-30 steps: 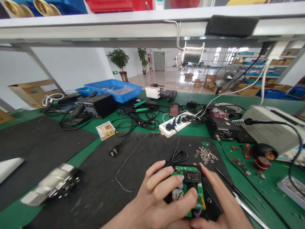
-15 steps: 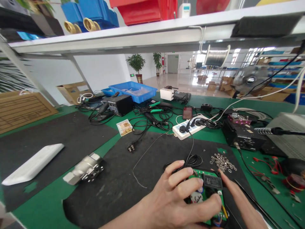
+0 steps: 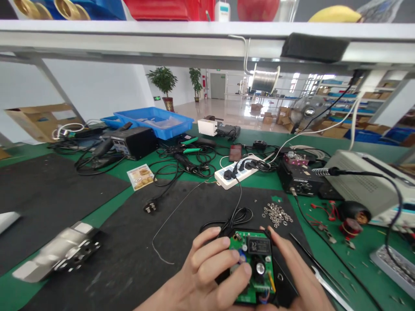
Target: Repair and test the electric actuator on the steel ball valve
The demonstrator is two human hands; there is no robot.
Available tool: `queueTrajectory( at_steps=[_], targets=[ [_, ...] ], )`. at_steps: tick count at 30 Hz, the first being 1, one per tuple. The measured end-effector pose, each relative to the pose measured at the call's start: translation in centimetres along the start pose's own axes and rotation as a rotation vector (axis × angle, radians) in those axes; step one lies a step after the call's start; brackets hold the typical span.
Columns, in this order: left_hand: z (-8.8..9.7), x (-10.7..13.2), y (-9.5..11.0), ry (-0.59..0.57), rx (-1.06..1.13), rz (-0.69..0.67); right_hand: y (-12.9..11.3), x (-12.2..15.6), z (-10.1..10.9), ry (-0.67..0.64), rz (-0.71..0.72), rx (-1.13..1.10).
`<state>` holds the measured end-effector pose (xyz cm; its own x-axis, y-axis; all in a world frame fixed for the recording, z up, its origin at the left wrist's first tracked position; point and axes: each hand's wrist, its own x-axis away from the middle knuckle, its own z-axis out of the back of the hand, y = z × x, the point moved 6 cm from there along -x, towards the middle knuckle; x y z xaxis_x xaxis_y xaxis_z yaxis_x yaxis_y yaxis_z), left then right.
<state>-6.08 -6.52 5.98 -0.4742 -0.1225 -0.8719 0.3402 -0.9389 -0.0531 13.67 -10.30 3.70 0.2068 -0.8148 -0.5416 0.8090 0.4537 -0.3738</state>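
A green circuit board (image 3: pixel 256 263) with a black relay block sits in an open black casing (image 3: pixel 285 289) at the bottom centre. My left hand (image 3: pixel 207 276) wraps round the board's left side, fingers curled over it and thumb pressed on its middle. Along the casing's right edge lies my right hand (image 3: pixel 292 272), its index finger reaching the top corner. A black cable (image 3: pixel 233 216) runs from the casing up to a white power strip (image 3: pixel 235 172). Everything rests on a black mat (image 3: pixel 136 255).
A pile of small metal washers (image 3: pixel 278 214) lies just beyond the board. Tweezers (image 3: pixel 330 283) lie to the right, a metal block (image 3: pixel 58 255) to the left. A soldering station (image 3: pixel 300 179), a black box (image 3: pixel 134 143), a blue tray (image 3: pixel 155 121) and tangled cables (image 3: pixel 181 162) stand further back.
The head camera swung right then back left, so the scene shifted. Both hands kept hold of the board and casing; my left thumb slid slightly on the board.
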Motion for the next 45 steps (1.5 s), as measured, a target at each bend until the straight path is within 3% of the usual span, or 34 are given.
queueTrajectory(
  at_steps=[12, 25, 31, 39, 45],
  targets=[
    [0.0, -0.6, 0.3, 0.037, -0.016, 0.017, 0.4, 0.5, -0.6, 0.037, -0.028, -0.063],
    [0.0, -1.7, 0.0, -0.049, -0.051, 0.028, 0.7, 0.1, -0.5, 0.009, -0.042, -0.083],
    [0.0, -1.8, 0.5, 0.004, -0.116, 0.025, 0.9, 0.1, -0.7, 0.024, -0.021, -0.076],
    [-0.2, -1.8, -0.1, -0.049, 0.023, 0.042, 0.7, 0.2, -0.3, -0.013, -0.060, -0.083],
    [-0.3, -1.6, -0.2, -0.035, -0.014, 0.064, 1.0, 0.3, -0.6, 0.021, -0.053, -0.140]
  ],
)
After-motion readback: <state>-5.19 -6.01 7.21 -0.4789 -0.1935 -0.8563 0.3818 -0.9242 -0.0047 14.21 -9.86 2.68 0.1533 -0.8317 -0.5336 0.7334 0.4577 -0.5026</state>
